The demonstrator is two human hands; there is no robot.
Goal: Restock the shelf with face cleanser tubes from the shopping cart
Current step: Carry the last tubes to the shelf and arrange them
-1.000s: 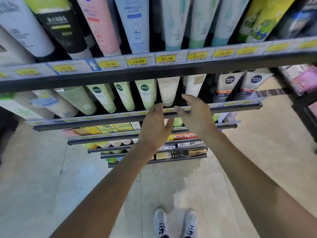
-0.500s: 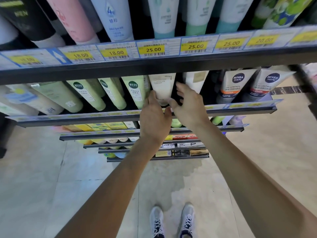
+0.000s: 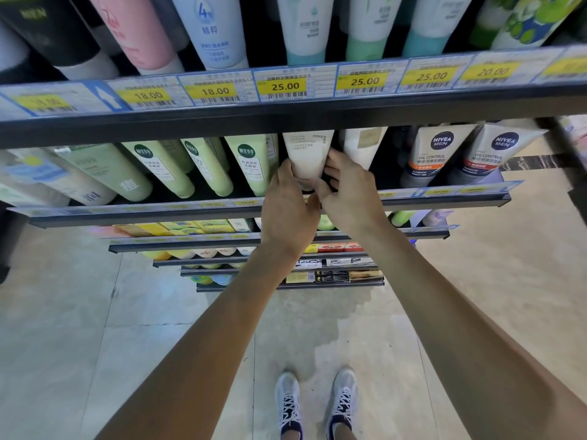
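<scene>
Cream tube [image 3: 307, 155] on shelf [image 3: 444, 201] | left hand [image 3: 287, 214] fingers curled on its left side | right hand [image 3: 349, 193] fingers gripping its right side

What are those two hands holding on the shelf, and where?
Both hands, left and right, grip the cream innisfree tube by its lower cap end, one on each side.

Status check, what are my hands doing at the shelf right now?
Left hand and right hand grip cream tube. Tube stands on second shelf. Nothing blocking.
</scene>
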